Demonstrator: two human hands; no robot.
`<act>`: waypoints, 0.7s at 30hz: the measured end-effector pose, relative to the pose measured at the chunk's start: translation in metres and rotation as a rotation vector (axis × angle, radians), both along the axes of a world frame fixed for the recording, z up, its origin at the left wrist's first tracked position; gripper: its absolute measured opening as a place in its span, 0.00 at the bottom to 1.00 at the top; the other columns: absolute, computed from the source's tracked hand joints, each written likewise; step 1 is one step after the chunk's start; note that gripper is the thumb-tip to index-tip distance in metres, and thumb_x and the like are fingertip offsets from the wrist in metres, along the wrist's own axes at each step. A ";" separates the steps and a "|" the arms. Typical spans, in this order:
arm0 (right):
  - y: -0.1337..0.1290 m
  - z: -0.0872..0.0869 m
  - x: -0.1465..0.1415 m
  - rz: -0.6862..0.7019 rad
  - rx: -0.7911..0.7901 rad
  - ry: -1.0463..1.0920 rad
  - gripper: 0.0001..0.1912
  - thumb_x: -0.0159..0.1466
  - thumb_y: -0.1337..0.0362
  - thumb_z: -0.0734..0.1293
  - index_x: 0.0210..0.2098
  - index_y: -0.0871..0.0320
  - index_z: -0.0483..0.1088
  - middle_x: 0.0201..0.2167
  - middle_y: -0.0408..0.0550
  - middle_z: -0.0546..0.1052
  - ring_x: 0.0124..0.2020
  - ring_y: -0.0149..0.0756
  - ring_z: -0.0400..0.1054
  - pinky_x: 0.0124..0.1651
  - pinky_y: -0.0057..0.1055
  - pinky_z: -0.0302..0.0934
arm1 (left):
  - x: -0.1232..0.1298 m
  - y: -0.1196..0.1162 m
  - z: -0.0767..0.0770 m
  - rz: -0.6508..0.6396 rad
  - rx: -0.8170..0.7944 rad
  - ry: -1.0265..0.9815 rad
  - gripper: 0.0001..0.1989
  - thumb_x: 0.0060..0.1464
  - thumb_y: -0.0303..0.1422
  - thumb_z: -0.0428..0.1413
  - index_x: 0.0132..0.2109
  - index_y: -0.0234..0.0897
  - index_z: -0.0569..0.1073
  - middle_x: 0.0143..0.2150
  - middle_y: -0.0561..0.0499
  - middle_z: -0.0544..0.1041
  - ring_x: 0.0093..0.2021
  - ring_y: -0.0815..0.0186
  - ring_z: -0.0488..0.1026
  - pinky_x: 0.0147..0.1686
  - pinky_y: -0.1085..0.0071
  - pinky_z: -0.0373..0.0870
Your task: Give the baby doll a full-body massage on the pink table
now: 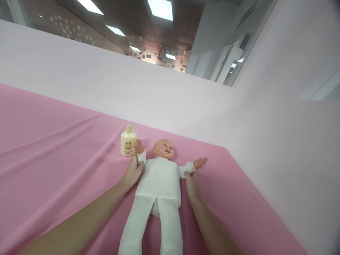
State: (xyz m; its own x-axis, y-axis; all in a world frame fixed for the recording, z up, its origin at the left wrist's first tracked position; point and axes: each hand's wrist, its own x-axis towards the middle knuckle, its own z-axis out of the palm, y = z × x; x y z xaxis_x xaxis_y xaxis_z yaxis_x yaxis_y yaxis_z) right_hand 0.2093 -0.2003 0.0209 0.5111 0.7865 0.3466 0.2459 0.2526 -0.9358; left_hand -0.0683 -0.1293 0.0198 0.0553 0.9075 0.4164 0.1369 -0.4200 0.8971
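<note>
A baby doll [159,177] in a white top and white trousers lies face up on a pink sheet [66,159], its arms spread out to the sides. My left hand [132,171] is closed around the doll's sleeved arm on the left. On the other side, my right hand [192,184] grips the doll's other sleeve near the forearm, with the thumb on top. Close beside the doll's raised fist stands a pale yellow pump bottle [128,141] with a printed label. The ends of the doll's legs run out of view at the bottom.
Behind the sheet rises a white wall [132,95], with another white wall [287,148] at the right. Above is a window or mirror [159,39] showing ceiling lights and hanging heart shapes. Creases run across the sheet on the left.
</note>
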 end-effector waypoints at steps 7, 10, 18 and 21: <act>-0.009 0.012 -0.019 0.246 -0.017 -0.237 0.23 0.59 0.63 0.64 0.53 0.52 0.75 0.56 0.49 0.77 0.60 0.47 0.68 0.67 0.49 0.57 | 0.004 -0.003 0.002 -0.191 0.135 0.258 0.29 0.54 0.24 0.46 0.63 0.42 0.69 0.65 0.47 0.69 0.67 0.56 0.62 0.70 0.53 0.53; -0.007 0.011 -0.016 0.165 -0.001 -0.153 0.30 0.60 0.62 0.65 0.62 0.54 0.67 0.61 0.52 0.73 0.62 0.47 0.66 0.68 0.49 0.56 | 0.003 -0.003 0.002 -0.098 0.067 0.150 0.29 0.58 0.27 0.48 0.66 0.41 0.62 0.65 0.45 0.68 0.66 0.56 0.63 0.68 0.53 0.56; -0.004 0.002 -0.011 0.081 -0.019 -0.143 0.36 0.60 0.65 0.61 0.68 0.54 0.58 0.66 0.51 0.67 0.69 0.46 0.58 0.71 0.49 0.50 | 0.002 0.000 -0.003 -0.111 0.067 0.169 0.27 0.57 0.28 0.49 0.64 0.40 0.65 0.61 0.44 0.72 0.63 0.55 0.68 0.65 0.52 0.61; -0.005 -0.001 -0.013 0.187 -0.067 -0.212 0.29 0.61 0.65 0.61 0.62 0.53 0.67 0.62 0.51 0.72 0.65 0.47 0.64 0.70 0.50 0.53 | 0.004 0.000 -0.004 -0.157 0.113 0.211 0.27 0.54 0.26 0.49 0.62 0.40 0.67 0.64 0.45 0.69 0.66 0.55 0.64 0.68 0.52 0.56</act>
State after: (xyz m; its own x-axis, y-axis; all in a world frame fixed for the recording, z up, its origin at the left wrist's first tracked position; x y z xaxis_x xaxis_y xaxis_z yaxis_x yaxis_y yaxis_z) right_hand 0.1960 -0.2053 0.0197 0.2766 0.8849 0.3747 0.3931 0.2516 -0.8844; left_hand -0.0646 -0.1292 0.0156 0.2877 0.8297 0.4784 0.2407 -0.5462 0.8024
